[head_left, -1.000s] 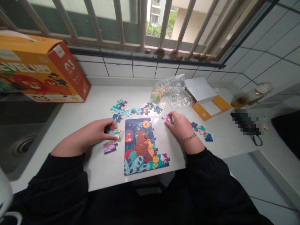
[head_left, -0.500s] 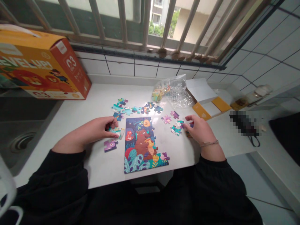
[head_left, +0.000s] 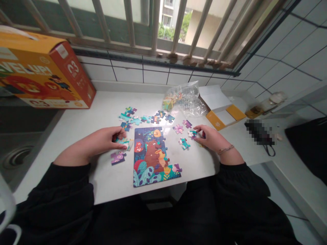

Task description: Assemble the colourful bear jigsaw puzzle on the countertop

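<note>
A partly assembled jigsaw puzzle [head_left: 153,156] with a bear and leaves lies on the white counter [head_left: 107,112] in front of me. My left hand [head_left: 106,140] rests to its left, fingers curled and pinching a teal and white piece [head_left: 127,143]. A purple piece [head_left: 118,157] lies just below that hand. My right hand [head_left: 211,137] is to the right of the puzzle, fingers curled over loose pieces, its fingertips on a small piece [head_left: 192,133]. Another teal piece [head_left: 184,144] and two purple pieces [head_left: 178,128] lie between the hand and the puzzle.
Several loose pieces [head_left: 143,118] are scattered behind the puzzle. An orange puzzle box [head_left: 43,76] stands at the back left above a steel sink [head_left: 17,153]. A clear plastic bag [head_left: 185,98] and a small open yellow box [head_left: 222,109] sit at the back right.
My right hand set a purple piece down by the puzzle's top right, moved right to the loose pieces and slid some toward the puzzle. My left hand has stayed put.
</note>
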Motion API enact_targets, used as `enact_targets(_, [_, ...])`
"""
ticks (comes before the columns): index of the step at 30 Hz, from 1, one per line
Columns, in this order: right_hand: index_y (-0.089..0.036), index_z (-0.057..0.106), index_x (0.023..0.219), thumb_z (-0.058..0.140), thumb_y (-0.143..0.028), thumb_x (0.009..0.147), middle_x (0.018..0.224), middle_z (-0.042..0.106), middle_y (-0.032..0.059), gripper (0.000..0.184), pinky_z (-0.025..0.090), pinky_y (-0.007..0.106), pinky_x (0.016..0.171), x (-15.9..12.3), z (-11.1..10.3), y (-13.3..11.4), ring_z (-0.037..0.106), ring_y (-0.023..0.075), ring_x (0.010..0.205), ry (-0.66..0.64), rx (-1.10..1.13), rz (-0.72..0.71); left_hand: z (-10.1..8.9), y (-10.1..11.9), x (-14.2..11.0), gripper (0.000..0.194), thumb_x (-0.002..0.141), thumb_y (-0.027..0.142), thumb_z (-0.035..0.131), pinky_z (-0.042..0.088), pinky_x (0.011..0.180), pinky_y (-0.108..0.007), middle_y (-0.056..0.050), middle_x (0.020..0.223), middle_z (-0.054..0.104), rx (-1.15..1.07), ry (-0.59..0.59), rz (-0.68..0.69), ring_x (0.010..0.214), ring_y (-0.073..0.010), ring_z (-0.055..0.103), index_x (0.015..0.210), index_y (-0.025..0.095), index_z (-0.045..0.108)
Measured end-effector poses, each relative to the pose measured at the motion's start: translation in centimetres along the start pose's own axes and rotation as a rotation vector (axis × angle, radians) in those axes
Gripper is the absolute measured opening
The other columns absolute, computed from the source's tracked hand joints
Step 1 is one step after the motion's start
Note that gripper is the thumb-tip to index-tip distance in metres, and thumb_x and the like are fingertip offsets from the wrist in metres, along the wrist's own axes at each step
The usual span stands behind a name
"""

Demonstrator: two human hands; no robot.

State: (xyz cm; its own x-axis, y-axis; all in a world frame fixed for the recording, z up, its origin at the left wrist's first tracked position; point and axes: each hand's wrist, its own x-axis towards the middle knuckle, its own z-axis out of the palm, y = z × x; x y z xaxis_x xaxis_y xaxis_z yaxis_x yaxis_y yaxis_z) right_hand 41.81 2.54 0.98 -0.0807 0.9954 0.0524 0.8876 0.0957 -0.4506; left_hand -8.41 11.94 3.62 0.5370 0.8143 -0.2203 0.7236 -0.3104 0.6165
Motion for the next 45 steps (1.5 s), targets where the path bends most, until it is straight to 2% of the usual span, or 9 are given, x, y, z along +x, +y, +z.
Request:
enact_targets(5, [-0.019, 0.078, 0.11, 0.077, -0.033, 0.09, 0.097, 0.069, 0.0058, 0.025, 0.053, 0.036, 0.078, -0.2, -0.3, 0.0, 0.061, 0.02, 0.081, 0.017, 0.019, -0.016, 0.0, -0.2, 0.1, 0.041, 0.073, 0.051, 0.09, 0.039, 0.068, -0.031, -0.002, 0.083, 0.067, 0.01, 0.002, 0.001, 0.076, -0.0211, 0.057, 0.094, 0.023, 0.069])
enact_targets(8, [-0.021, 0.073, 0.094, 0.072, -0.038, 0.093, 0.113, 0.074, 0.011, 0.018, 0.057, 0.038, 0.085, -1.0, -0.6, -0.9, 0.068, 0.0228, 0.095, 0.004, 0.203, -0.008, 0.1, -0.3, 0.2, 0.04, 0.073, 0.051, 0.089, 0.039, 0.068, -0.032, -0.002, 0.082, 0.066, 0.004, 0.0, 0.008, 0.076, -0.0208, 0.056, 0.093, 0.023, 0.068])
enact_targets(11, [-0.023, 0.068, 0.099, 0.075, -0.048, 0.094, 0.121, 0.077, 0.0122, 0.027, 0.059, 0.037, 0.085, -2.4, -1.2, -2.4, 0.071, 0.024, 0.102, -0.043, 0.461, 0.059, 0.1, -0.4, 0.2, 0.038, 0.074, 0.05, 0.089, 0.04, 0.068, -0.032, -0.002, 0.082, 0.066, 0.007, 0.005, 0.019, 0.076, -0.0205, 0.055, 0.091, 0.024, 0.067])
enact_targets(14, [-0.023, 0.066, 0.102, 0.076, -0.053, 0.097, 0.093, 0.074, 0.0043, 0.032, 0.054, 0.032, 0.072, -3.8, -1.8, -4.3, 0.066, 0.0198, 0.083, -0.194, 0.591, 0.067, 0.1, -0.3, 0.3, 0.04, 0.072, 0.05, 0.09, 0.039, 0.067, -0.034, -0.003, 0.081, 0.067, 0.008, 0.005, 0.007, 0.075, -0.0216, 0.056, 0.092, 0.023, 0.067])
enact_targets(21, [-0.023, 0.074, 0.115, 0.069, -0.05, 0.104, 0.076, 0.059, -0.0036, 0.029, 0.042, 0.028, 0.062, -5.7, 0.2, -7.8, 0.053, 0.0154, 0.068, -0.478, 0.469, -0.057, 0.1, -0.5, 0.4, 0.044, 0.073, 0.052, 0.089, 0.04, 0.069, -0.035, -0.003, 0.083, 0.066, 0.024, -0.012, -0.008, 0.076, -0.0225, 0.057, 0.097, 0.022, 0.07])
enact_targets(24, [-0.024, 0.073, 0.128, 0.069, -0.047, 0.104, 0.08, 0.065, -0.0026, 0.033, 0.045, 0.029, 0.064, -5.8, 1.8, -8.7, 0.059, 0.0162, 0.071, -0.422, 0.455, -0.038, 0.1, -0.9, 0.5, 0.046, 0.071, 0.055, 0.091, 0.041, 0.069, -0.035, -0.004, 0.084, 0.067, 0.019, -0.01, -0.003, 0.076, -0.0234, 0.058, 0.098, 0.024, 0.072])
enact_targets(29, [-0.025, 0.076, 0.122, 0.064, -0.042, 0.107, 0.087, 0.074, 0.001, 0.026, 0.048, 0.031, 0.068, -5.3, 2.9, -9.6, 0.064, 0.0183, 0.075, -0.346, 0.365, -0.067, 0.3, -1.2, 0.5, 0.047, 0.072, 0.056, 0.091, 0.041, 0.069, -0.035, -0.004, 0.086, 0.069, 0.037, -0.003, -0.002, 0.077, -0.0236, 0.059, 0.101, 0.024, 0.073])
enact_targets(35, [-0.025, 0.079, 0.121, 0.06, -0.027, 0.107, 0.11, 0.08, 0.0073, 0.024, 0.056, 0.038, 0.089, -4.7, 3.9, -10.3, 0.074, 0.023, 0.099, -0.291, 0.28, -0.177, 0.3, -0.9, 0.5, 0.046, 0.071, 0.054, 0.091, 0.04, 0.069, -0.034, -0.003, 0.083, 0.068, 0.024, 0.009, -0.003, 0.076, -0.0221, 0.057, 0.101, 0.024, 0.074])
enact_targets(45, [-0.025, 0.076, 0.126, 0.073, -0.026, 0.103, 0.104, 0.073, 0.0054, 0.023, 0.054, 0.036, 0.082, -5.5, 4.8, -11.1, 0.066, 0.0187, 0.085, -0.198, 0.208, -0.138, 0.3, -0.8, 0.4, 0.044, 0.071, 0.052, 0.091, 0.039, 0.068, -0.033, -0.001, 0.081, 0.066, 0.028, 0.014, -0.013, 0.075, -0.021, 0.056, 0.102, 0.025, 0.074])
